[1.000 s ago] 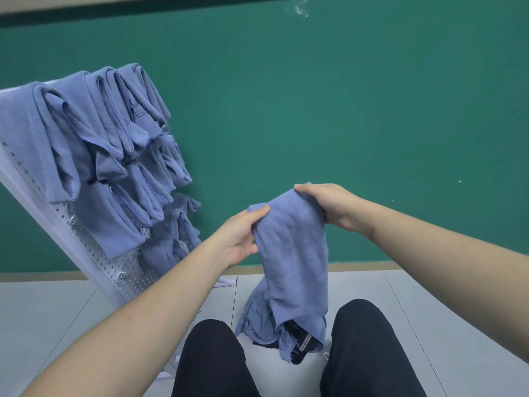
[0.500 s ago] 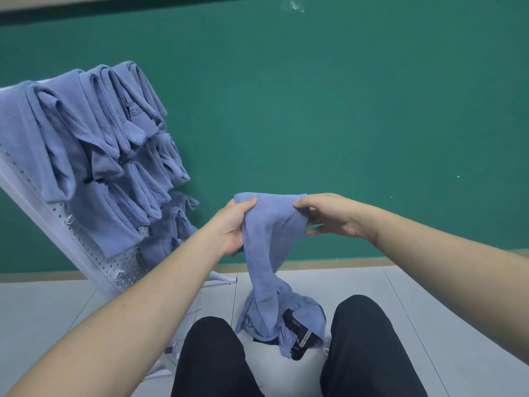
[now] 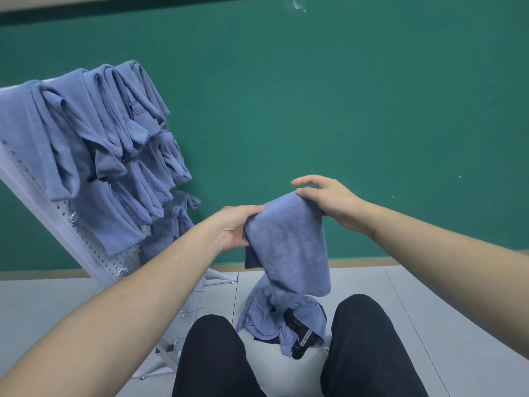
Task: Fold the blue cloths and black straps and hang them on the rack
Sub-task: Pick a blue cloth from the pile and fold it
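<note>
Between my hands hangs a blue cloth (image 3: 289, 242), folded over, its long axis running down toward the floor pile (image 3: 282, 319). My left hand (image 3: 234, 229) grips its left top corner; my right hand (image 3: 329, 200) pinches the top fold, fingers loosely spread. Partial lettering "ES" shows on a cloth hung on the rack (image 3: 114, 270) at left.

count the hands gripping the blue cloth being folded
2: the left hand grips the blue cloth at its left edge, the right hand pinches its top right.
</note>
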